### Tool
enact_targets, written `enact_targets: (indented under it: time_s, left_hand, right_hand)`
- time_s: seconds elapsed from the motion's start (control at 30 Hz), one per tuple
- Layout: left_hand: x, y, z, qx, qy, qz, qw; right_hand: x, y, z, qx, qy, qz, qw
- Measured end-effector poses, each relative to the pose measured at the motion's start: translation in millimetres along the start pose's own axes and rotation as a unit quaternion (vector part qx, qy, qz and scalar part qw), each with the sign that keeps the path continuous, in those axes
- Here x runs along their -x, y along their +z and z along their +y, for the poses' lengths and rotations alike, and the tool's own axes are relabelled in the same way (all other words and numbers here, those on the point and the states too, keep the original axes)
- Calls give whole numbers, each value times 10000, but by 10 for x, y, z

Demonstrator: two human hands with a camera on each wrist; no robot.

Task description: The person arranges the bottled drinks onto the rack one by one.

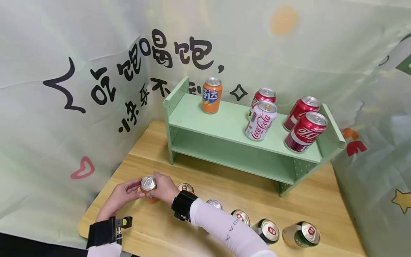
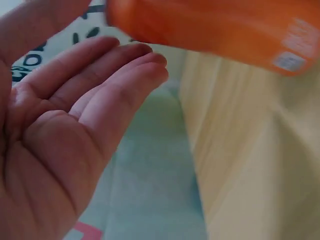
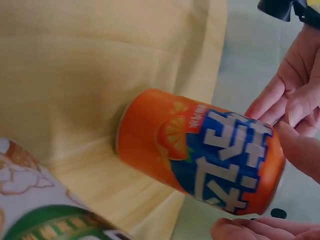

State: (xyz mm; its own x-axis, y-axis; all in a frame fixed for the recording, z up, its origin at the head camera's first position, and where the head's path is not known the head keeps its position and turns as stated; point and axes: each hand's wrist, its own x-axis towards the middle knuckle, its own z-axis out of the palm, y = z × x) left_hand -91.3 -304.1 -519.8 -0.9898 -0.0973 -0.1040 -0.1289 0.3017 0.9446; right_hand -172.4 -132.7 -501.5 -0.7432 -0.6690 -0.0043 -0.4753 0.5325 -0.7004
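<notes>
An orange can [image 1: 151,198] stands at the table's left part in the head view, between the two hands. My right hand [image 1: 165,188] pinches its upper end from the right; in the right wrist view the orange can [image 3: 200,150] has a blue label, with thumb and fingers around its top. My left hand [image 1: 123,195] is at the can's left side, its fingers extended. In the left wrist view the left hand [image 2: 75,115] shows its palm and nearly straight fingers close beside the orange can [image 2: 215,30]; whether they touch it, I cannot tell.
A green two-tier shelf [image 1: 231,164] stands behind, bearing an orange can [image 1: 212,95], a pale Coca-Cola can [image 1: 261,120] and several red cans [image 1: 306,132]. Right of my hands, several cans [image 1: 302,234] form a row along the wooden table [image 1: 154,228], partly behind my right arm. Printed cloth hangs around.
</notes>
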Motion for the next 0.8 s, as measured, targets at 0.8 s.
enact_targets:
  time_s: [0.8]
  left_hand:
    - [-148, 485, -542, -36, -455, 819, 9956]
  right_hand:
    - [-105, 345, 156, -52, 663, 133, 9977]
